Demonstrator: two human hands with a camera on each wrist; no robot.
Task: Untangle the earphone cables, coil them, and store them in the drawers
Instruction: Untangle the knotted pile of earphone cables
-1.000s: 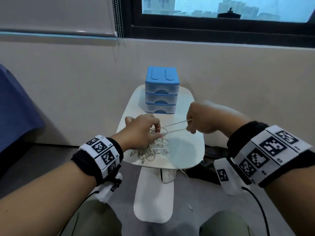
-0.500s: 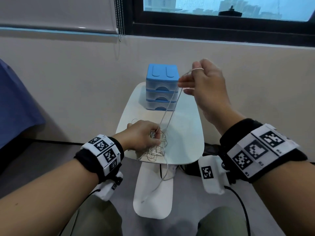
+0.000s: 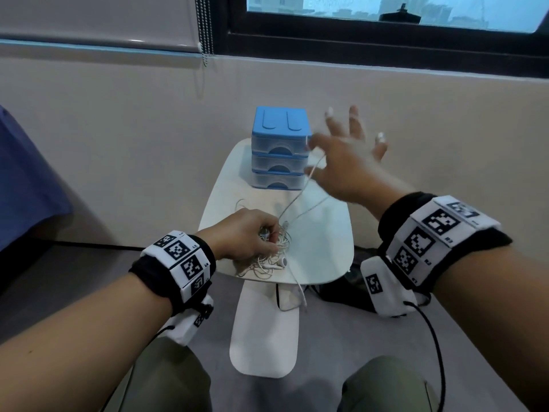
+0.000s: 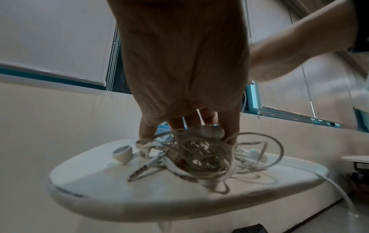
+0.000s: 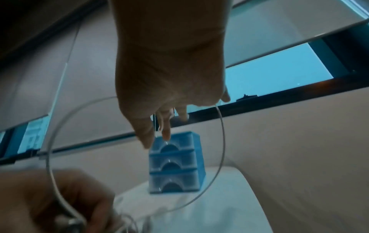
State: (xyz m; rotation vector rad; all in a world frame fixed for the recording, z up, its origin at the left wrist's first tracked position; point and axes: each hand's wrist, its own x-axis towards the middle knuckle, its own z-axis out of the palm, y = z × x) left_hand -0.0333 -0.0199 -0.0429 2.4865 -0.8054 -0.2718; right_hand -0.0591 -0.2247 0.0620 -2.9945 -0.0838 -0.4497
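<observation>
A tangle of white earphone cables [image 3: 269,257] lies near the front of the small white table [image 3: 326,248]. My left hand [image 3: 252,233] grips the top of the tangle [image 4: 199,154] with curled fingers, holding it down. An earbud [image 4: 122,153] and a jack plug [image 4: 143,170] stick out beside it. My right hand [image 3: 341,156] hovers in front of the blue three-drawer unit [image 3: 279,147], blurred, with fingers spread. A slack cable loop [image 5: 220,134] drapes over it and runs down to the tangle. All three drawers [image 5: 175,164] are closed.
One cable end [image 3: 298,286] hangs over the table's front edge. The table's white foot [image 3: 264,331] reaches toward my knees. A black object [image 3: 341,292] lies on the floor at the right, blue fabric [image 3: 23,179] sits at the left. A wall stands close behind the table.
My right hand pulled a strand out sideways, lifted it high over the drawers, then dropped lower and spread its fingers, so the strand went slack. My left hand stayed on the tangle.
</observation>
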